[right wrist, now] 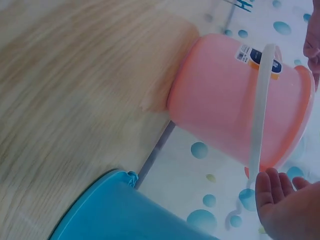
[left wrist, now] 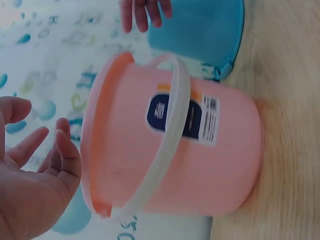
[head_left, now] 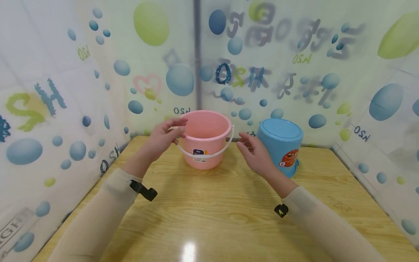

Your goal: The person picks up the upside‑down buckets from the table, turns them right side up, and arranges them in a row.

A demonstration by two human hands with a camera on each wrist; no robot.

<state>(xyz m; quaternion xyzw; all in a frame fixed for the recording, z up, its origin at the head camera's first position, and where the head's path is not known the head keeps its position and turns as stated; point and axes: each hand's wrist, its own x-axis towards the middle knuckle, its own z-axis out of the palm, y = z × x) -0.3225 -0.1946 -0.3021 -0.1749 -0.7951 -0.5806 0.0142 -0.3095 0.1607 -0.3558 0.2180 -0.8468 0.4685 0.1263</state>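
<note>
A pink bucket [head_left: 214, 149] stands upright on the table, its mouth up and its white handle [head_left: 209, 155] hanging down across the front. My left hand [head_left: 165, 135] is at the left side of its rim, fingers loosely bent, holding nothing. In the left wrist view those fingers [left wrist: 65, 152] are right beside the rim. My right hand [head_left: 256, 153] is between the two buckets, slightly curved and holding nothing; in the right wrist view it is near the handle's end at the rim. A blue bucket [head_left: 275, 145] stands upside down to the right, partly behind my right hand.
The wooden table [head_left: 196, 211] reaches to a patterned curtain [head_left: 183, 43] behind and on both sides. The blue bucket has a red round label [head_left: 290, 158] on its side and its rim rests on the table.
</note>
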